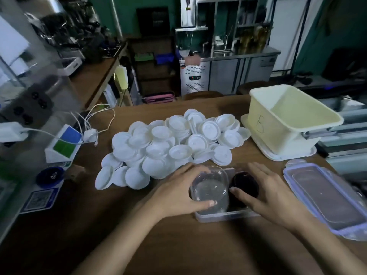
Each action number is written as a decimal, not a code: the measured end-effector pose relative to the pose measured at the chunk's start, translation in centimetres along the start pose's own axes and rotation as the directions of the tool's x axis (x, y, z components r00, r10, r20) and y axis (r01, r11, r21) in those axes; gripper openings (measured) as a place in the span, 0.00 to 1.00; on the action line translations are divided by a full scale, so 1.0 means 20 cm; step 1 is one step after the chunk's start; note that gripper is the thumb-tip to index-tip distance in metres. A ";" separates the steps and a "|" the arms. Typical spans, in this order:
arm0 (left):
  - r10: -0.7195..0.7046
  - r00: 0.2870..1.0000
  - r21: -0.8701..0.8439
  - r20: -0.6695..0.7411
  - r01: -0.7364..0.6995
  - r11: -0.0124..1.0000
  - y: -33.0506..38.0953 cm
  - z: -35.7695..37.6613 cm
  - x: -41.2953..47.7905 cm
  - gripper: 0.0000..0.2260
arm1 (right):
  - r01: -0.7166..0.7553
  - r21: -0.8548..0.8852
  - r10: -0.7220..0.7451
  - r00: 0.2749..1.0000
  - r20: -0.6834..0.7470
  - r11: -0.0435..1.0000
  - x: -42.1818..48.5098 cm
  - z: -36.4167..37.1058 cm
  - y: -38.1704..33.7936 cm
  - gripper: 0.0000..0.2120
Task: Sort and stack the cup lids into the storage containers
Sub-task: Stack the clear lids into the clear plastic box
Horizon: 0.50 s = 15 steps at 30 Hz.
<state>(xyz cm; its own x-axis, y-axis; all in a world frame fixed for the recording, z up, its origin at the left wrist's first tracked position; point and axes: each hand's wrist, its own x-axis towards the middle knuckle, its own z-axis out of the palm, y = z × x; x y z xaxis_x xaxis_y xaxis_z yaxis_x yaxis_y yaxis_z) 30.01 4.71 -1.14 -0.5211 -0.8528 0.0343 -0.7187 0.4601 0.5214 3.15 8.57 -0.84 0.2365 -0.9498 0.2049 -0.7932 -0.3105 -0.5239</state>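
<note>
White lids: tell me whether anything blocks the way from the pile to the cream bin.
Nothing visible does. The white lids lie right beside the cream bin, whose mouth is open. Both hands are busy, though: the left hand holds clear lids, the right hand black lids.

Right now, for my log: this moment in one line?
left hand grips clear lids | right hand grips black lids | both in clear container | white lids piled

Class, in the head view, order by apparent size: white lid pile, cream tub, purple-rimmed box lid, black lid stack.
1. white lid pile
2. cream tub and purple-rimmed box lid: too alike, the lid nearer
3. black lid stack
</note>
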 end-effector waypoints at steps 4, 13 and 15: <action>-0.005 0.997 0.110 0.082 -0.004 0.994 0.08 0.09 0.13 0.26 | -0.014 0.029 0.013 0.999 0.032 0.999 -0.01 -0.06 0.16 0.28; -0.125 0.982 0.281 0.142 0.081 0.956 0.17 0.11 0.14 0.23 | 0.074 0.056 -0.079 0.991 0.112 0.996 0.04 -0.03 0.30 0.39; -0.162 0.976 0.291 0.144 0.115 0.950 0.17 0.11 0.13 0.23 | 0.116 0.017 -0.117 0.977 0.176 0.993 0.06 0.00 0.32 0.49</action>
<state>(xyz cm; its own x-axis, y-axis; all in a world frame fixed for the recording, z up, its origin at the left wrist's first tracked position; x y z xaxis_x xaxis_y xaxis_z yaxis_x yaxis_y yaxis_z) 25.13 4.59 -1.20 -0.4582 -0.8716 -0.1740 -0.8765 0.4106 0.2513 -1.65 5.33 -3.97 0.4225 -0.8989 0.1161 -0.7511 -0.4189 -0.5103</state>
